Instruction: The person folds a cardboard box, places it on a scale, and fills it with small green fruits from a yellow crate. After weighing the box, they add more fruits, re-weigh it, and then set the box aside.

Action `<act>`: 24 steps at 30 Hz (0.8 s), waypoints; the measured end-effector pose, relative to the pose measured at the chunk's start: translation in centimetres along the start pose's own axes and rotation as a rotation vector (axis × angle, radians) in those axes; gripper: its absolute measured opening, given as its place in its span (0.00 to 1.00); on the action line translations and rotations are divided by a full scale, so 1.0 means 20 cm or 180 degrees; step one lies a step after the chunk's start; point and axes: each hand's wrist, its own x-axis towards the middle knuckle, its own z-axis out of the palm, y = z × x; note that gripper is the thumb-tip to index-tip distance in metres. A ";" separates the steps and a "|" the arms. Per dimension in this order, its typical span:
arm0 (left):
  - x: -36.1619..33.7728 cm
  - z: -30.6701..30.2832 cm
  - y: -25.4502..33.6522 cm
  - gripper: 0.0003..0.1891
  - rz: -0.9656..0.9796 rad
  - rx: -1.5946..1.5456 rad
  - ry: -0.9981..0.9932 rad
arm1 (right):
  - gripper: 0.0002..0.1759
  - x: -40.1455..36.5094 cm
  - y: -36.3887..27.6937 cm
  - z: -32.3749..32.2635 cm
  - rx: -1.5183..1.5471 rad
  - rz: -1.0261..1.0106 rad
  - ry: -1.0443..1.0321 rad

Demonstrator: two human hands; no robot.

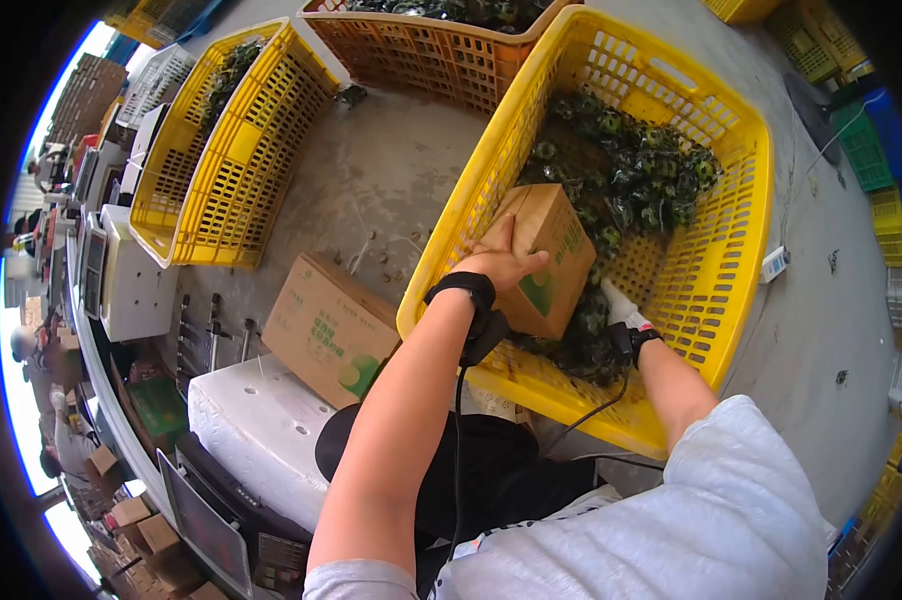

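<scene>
Inside a large yellow plastic crate (pixel 749 205), a brown cardboard box (pixel 553 250) with green print sits tilted over dark green, shiny bundles (pixel 651 165). My left hand (pixel 506 262) lies on the near left side of this box, fingers spread across it and thumb along its edge, steadying it. Black straps ring both wrists, with cables running from them. My right hand (pixel 623 308), in a white glove, reaches down among the bundles beside the lower right of the box. Its fingers are mostly hidden, and I cannot tell what they hold.
A second printed carton (pixel 321 325) leans by a white foam box (pixel 256 415) at my left. Beyond stand another yellow crate (pixel 241 150) and an orange crate (pixel 421 55), both with dark green contents. Small bits litter the wet floor. People are at the far left.
</scene>
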 end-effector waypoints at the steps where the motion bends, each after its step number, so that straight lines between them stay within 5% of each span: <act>1: -0.02 -0.01 0.01 0.56 -0.0024 -0.0176 0.0094 | 0.38 -0.09 0.01 0.06 -0.0360 -0.0133 0.0168; 2: -0.05 -0.02 0.03 0.56 -0.0043 -0.0353 0.0189 | 0.39 -0.17 0.00 0.16 -0.0728 -0.0288 0.0302; 3: -0.18 -0.06 0.11 0.55 -0.0205 -0.0413 0.0383 | 0.35 0.30 0.21 -0.07 -0.0528 -0.0274 -0.0258; 8: -0.38 -0.10 0.21 0.53 -0.0227 -0.0566 0.0883 | 0.37 -0.45 -0.28 0.28 -0.0903 0.0219 0.0368; 10: -0.48 -0.14 0.23 0.52 0.0039 -0.0557 0.1032 | 0.42 -0.61 -0.41 0.33 -0.0144 0.0086 -0.0126; 14: -0.78 -0.28 0.35 0.51 0.0134 -0.0575 0.1265 | 0.44 -0.51 -0.61 0.18 -0.0608 -0.1100 -0.0366; 16: -0.87 -0.33 0.33 0.54 0.0620 -0.1072 0.1579 | 0.39 -0.65 -0.73 0.21 0.0229 -0.1298 -0.0805; 18: -0.88 -0.31 0.26 0.53 0.0846 -0.1373 0.1541 | 0.36 -0.69 -0.86 0.18 -0.0020 -0.1612 -0.1062; 20: -0.94 -0.25 0.22 0.52 0.1478 -0.2288 0.1506 | 0.32 -0.85 -0.95 0.20 -0.0282 -0.1948 -0.1306; 22: -1.09 -0.20 0.21 0.47 0.1339 -0.3071 0.1097 | 0.27 -1.14 -1.01 0.41 0.0062 -0.2209 -0.0987; 24: -1.18 -0.16 0.17 0.43 0.1487 -0.3810 0.0890 | 0.25 -1.16 -1.04 0.39 -0.1165 -0.3078 -0.1094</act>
